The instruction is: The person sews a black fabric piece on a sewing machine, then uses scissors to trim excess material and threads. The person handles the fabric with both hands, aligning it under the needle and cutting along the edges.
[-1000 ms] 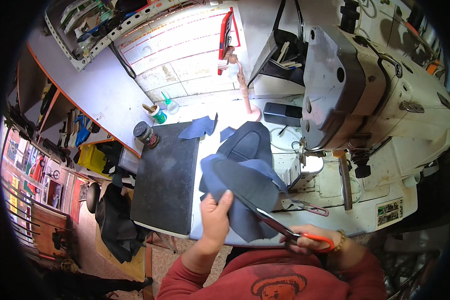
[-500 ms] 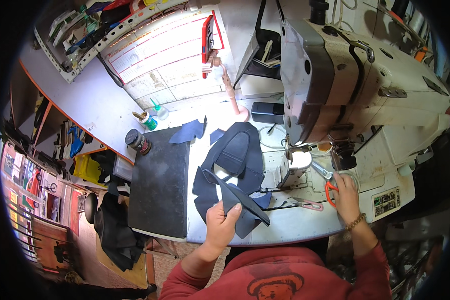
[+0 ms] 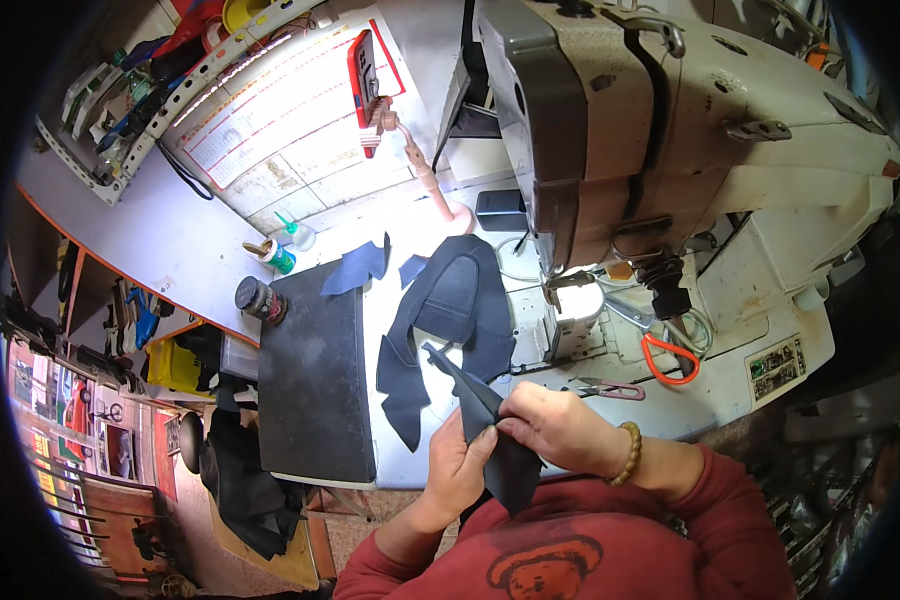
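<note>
Left hand (image 3: 457,472) and right hand (image 3: 560,428) are pinching a dark piece (image 3: 515,480) beside the machine (image 3: 590,150)

Left of the machine and nearer the wearer, the piece is spanning the front edge of the table (image 3: 400,466), its lower end showing against the red shirt (image 3: 570,540). The left hand is gripping it narrowly, thumb on top, fingers mostly hidden beneath; the right hand is pressing thumb and fingertips together on its right edge, just beside the left thumb.

By its look, the piece is probably weighing little and bending easily, while having enough body to be holding a fold. It is seeming neither slippery nor fragile, though a hard tug might be stretching an edge. A thumb-and-finger hold near the edge, one hand each side of the fold, is likely serving best.

Also left of the machine, a dark panel (image 3: 488,325) is lying flat, with a black board (image 3: 315,400) lying farther left. Scissors (image 3: 647,340) are resting just in front of the machine, and snips (image 3: 625,393) are lying nearer the wearer
</note>
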A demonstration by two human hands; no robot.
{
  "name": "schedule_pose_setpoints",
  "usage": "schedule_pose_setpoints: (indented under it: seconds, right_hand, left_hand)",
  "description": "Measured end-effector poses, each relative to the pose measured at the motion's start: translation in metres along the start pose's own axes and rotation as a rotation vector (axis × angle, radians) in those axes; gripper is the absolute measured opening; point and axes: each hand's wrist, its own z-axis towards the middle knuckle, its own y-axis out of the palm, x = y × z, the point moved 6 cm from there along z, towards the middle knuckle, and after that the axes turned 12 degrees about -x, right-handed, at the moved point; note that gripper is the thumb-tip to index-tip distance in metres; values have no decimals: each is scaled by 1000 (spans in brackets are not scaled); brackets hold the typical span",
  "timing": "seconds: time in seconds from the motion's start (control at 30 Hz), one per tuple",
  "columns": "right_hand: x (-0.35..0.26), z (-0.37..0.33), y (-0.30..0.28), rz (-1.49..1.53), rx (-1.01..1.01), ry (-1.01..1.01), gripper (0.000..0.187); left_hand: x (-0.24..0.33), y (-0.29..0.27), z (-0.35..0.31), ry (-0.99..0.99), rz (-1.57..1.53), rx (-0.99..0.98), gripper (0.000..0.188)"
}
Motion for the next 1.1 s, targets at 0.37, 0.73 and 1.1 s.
schedule_pose_setpoints:
  seconds: [0.37,0.73,1.1]
  right_hand:
    - [1,-7,6,-83,93,6,6]
    - [5,-7,-3,125,-66,-19,13]
    - [2,-10,3,80,8,-28,12]
  left_hand:
    - [8,3,4,103,222,-24,19]
    - [-9,-1,4,-14,-76,-115,23]
    - [-9,-2,0,2,-48,-84,24]
